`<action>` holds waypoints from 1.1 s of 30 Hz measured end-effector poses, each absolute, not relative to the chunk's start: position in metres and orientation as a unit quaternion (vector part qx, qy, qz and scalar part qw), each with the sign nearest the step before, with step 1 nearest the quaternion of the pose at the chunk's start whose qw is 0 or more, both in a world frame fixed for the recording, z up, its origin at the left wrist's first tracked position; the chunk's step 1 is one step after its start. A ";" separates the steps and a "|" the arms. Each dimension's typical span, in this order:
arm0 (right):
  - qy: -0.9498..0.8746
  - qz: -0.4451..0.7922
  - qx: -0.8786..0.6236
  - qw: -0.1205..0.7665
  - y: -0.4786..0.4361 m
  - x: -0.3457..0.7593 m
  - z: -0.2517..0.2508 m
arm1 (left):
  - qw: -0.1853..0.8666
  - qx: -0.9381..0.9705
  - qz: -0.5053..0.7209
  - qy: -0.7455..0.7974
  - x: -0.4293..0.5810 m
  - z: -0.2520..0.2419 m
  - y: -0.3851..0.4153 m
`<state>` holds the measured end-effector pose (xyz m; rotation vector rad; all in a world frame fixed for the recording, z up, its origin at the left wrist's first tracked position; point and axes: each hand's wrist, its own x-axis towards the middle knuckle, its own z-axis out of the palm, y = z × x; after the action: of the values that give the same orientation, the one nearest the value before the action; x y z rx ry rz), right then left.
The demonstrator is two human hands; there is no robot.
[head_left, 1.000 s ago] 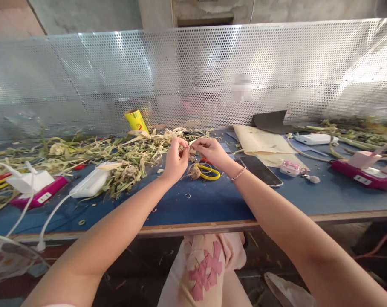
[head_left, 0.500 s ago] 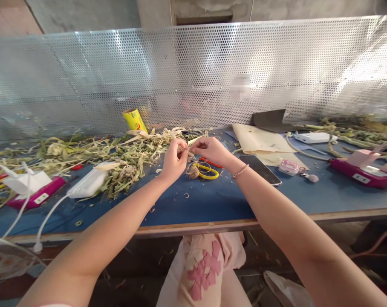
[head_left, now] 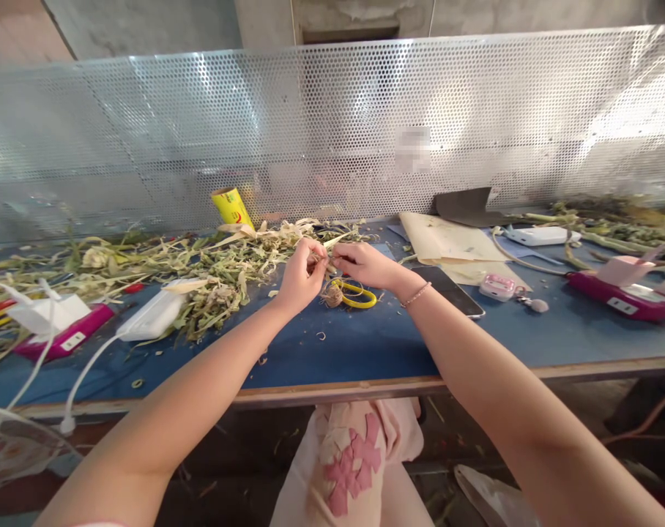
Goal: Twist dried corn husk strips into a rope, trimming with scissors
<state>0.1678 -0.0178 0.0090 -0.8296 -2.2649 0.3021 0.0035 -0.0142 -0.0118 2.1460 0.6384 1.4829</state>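
Note:
My left hand (head_left: 302, 274) and my right hand (head_left: 362, 263) meet above the middle of the blue table. Both are closed, fingertips pinched close together on something small that I cannot make out. A pale, thin pointed strip (head_left: 337, 239) sticks up just behind the fingers. Right below them on the table lies a yellow loop (head_left: 368, 300), shaped like a scissors handle. Beside it sits a small ball of brown fibre (head_left: 333, 294), close under the fingertips. A pile of dried leaves and stems (head_left: 217, 293) spreads to the left of my left hand.
A yellow tube (head_left: 232, 207) stands behind the pile, before a perforated metal screen (head_left: 354, 110). To the left are a white device (head_left: 151, 315) and a magenta power strip (head_left: 72, 337). Right are a phone (head_left: 453, 293), paper (head_left: 447, 241), a pink case (head_left: 497, 287) and another power strip (head_left: 623, 300).
My right hand has turned slightly, its knuckles lower and further right, and now covers the red piece seen beside the yellow loop. My left hand has barely moved.

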 end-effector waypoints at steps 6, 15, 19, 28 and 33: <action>-0.882 0.122 -0.305 0.338 -0.012 0.167 0.003 | 0.260 0.774 0.522 0.246 0.003 -0.013 -0.015; -0.841 0.215 -0.323 0.376 -0.008 0.165 0.001 | 0.344 0.699 0.560 0.280 0.008 -0.009 -0.011; -0.808 0.247 -0.330 0.422 -0.007 0.161 -0.001 | 0.345 0.653 0.616 0.274 0.009 -0.010 -0.006; -0.764 0.302 -0.336 0.461 -0.015 0.149 0.001 | 0.386 0.540 0.686 0.298 0.013 -0.005 -0.009; -0.764 0.301 -0.340 0.458 -0.014 0.145 0.000 | 0.419 0.485 0.707 0.299 0.015 -0.006 -0.003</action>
<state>0.1450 -0.0135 0.0000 -0.8384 -1.8819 0.7423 0.0146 -0.0033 -0.0059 1.2159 0.7508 1.7728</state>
